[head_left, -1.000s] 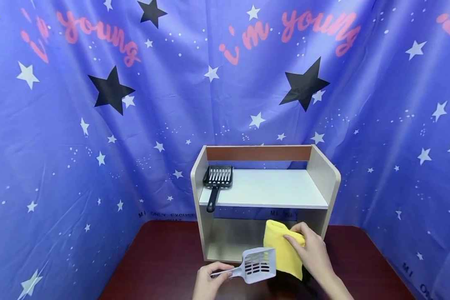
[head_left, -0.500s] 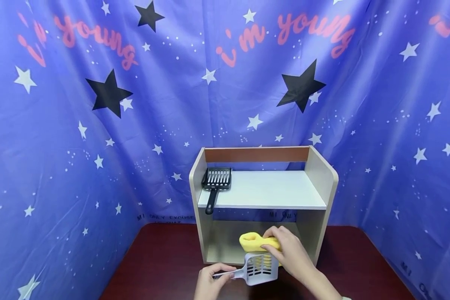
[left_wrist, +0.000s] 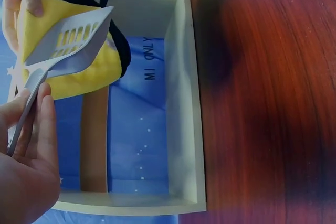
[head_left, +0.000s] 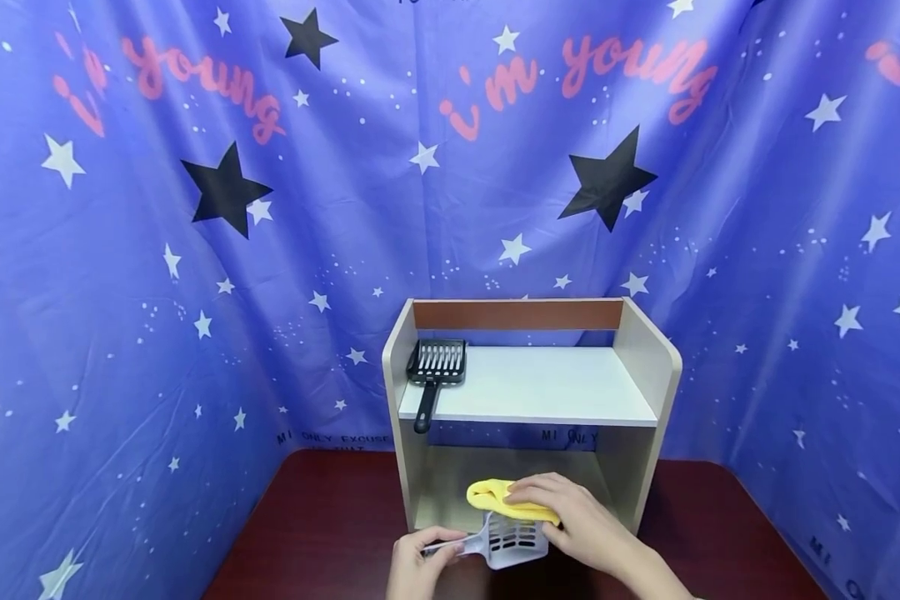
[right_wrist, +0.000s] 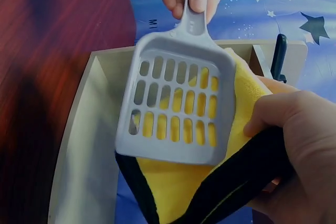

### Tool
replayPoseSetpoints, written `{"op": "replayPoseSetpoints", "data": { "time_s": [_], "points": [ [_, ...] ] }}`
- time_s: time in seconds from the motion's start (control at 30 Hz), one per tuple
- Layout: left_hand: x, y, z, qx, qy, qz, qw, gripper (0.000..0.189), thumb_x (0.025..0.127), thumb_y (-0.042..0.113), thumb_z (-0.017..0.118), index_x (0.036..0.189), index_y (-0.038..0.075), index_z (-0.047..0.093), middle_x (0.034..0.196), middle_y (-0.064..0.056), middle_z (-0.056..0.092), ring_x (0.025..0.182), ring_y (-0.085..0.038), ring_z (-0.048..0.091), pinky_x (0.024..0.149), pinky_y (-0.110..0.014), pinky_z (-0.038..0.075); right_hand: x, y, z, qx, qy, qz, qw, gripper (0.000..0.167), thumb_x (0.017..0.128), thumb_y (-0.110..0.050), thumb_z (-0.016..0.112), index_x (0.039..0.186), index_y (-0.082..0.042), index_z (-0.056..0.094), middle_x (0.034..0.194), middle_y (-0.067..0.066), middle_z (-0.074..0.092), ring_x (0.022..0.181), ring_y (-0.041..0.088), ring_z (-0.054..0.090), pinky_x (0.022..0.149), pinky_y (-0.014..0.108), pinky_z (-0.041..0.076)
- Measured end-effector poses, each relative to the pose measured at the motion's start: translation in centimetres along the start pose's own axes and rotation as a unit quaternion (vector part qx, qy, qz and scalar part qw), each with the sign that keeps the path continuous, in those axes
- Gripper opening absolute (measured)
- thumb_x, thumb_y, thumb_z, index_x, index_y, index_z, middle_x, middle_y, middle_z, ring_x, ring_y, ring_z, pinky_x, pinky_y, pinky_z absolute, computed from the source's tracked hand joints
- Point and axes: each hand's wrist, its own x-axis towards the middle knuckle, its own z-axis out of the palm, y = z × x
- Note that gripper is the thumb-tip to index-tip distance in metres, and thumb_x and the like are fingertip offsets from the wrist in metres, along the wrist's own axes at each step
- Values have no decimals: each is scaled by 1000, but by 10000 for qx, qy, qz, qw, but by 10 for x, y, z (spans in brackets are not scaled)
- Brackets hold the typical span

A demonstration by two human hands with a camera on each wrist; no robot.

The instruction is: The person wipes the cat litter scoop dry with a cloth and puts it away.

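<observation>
My left hand (head_left: 417, 562) pinches the handle of a light grey slotted litter scoop (head_left: 500, 558), holding it up in front of the shelf unit with its head toward the right. A folded yellow cloth (head_left: 487, 493) is in my right hand (head_left: 581, 517), against the back and upper edge of the scoop's head. In the right wrist view, yellow shows through most of the slots, and the cloth's black border (right_wrist: 244, 174) hangs below the scoop. The right thumb bears on the cloth there; the other fingers are mostly hidden behind it.
A two-level shelf unit (head_left: 663, 392) stands on the dark red table (head_left: 322, 517). On the left of its upper shelf lies a black slotted scoop (head_left: 437, 367), its handle jutting over the front edge. A blue star-printed curtain (head_left: 330, 233) surrounds the table.
My right hand has brought the yellow cloth leftward from beside the scoop to its head, folding it over the upper edge. The left hand and scoop have barely moved.
</observation>
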Motion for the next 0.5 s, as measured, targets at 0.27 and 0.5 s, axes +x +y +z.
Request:
{"op": "replayPoseSetpoints", "data": {
  "time_s": [0.27,0.5],
  "points": [
    [2,-4,-4,-281,48,39,9996,16,85,-2,72,95,-14,72,96,-29,73,76,0,69,69,-24,63,3,5,-4,349,37,-50,9994,59,72,15,66,113,-26,72,121,-8,71,110,17,66,87,38,58],
    [0,-4,-7,-412,23,74,9991,17,85,-3,71,95,-17,70,96,-32,71,78,-1,70,70,-28,63,0,9,-6,503,59,189,9985,65,69,21,63,110,-29,71,118,-7,71,107,19,67,86,37,58]
  ]
}}
